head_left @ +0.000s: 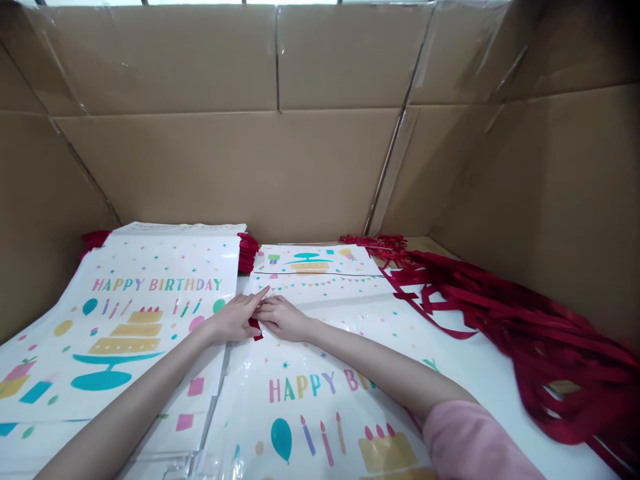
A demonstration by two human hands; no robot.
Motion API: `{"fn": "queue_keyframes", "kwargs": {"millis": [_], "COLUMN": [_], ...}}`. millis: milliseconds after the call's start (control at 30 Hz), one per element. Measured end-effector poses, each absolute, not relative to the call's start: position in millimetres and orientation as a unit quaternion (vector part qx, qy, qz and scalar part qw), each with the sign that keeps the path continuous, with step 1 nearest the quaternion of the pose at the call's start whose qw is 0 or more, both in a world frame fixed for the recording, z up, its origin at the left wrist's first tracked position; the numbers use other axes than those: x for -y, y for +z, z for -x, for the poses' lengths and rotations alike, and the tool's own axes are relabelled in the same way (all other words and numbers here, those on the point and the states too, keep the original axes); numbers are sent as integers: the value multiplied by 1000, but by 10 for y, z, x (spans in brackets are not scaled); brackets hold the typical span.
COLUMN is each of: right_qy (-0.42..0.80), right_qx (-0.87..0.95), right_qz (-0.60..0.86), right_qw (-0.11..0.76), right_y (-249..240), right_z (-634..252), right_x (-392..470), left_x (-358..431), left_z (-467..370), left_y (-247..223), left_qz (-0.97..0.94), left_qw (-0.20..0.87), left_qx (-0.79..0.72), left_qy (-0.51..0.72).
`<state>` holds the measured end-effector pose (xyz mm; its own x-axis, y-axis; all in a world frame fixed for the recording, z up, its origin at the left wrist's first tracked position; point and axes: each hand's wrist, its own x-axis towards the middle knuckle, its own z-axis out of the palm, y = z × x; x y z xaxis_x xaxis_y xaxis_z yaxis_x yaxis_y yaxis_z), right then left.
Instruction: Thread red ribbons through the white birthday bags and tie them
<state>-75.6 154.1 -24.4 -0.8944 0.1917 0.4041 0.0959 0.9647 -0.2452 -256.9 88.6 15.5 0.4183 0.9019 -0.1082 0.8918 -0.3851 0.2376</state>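
My left hand (233, 319) and my right hand (283, 319) meet at the upper left edge of a white plastic bag (310, 360) printed "HAPPY BIRTHDAY", with a cake, candles and balloon. A short end of red ribbon (256, 329) shows between the left thumb and the right fingertips. On my left hand the index finger points forward while the thumb bends in at the ribbon. The right fingers are pressed together and curled down beside it; their tips are partly hidden. The bag's top part (320, 260), with another cake print, lies beyond a dark line.
To the left lies a stack of matching bags (155, 267), with red ribbon bundles (247, 252) sticking out at its sides. A large heap of loose red ribbons (480, 300) covers the right side. Tall cardboard walls (240, 173) close off the back and both sides.
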Motion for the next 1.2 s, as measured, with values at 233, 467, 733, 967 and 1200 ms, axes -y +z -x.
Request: {"fn": "queue_keyframes", "kwargs": {"millis": [233, 467, 733, 967, 1200], "right_qy": [112, 128, 102, 109, 115], "right_qx": [969, 952, 957, 958, 960], "right_qz": [82, 117, 111, 105, 89], "right_qw": [204, 253, 248, 242, 238], "right_y": [-258, -259, -323, -277, -275], "right_z": [744, 709, 730, 716, 724], "right_x": [-1527, -1501, -1523, -1490, -1480], "left_x": [-881, -858, -859, -868, -850], "left_z": [2546, 2535, 2522, 2531, 2499], "left_y": [175, 198, 219, 199, 240], "left_qz": [-828, -823, -822, -824, -824], "left_qw": [130, 136, 137, 139, 139], "left_qx": [-545, -550, -552, -549, -549], "left_qy": [19, 32, 26, 25, 20]}}
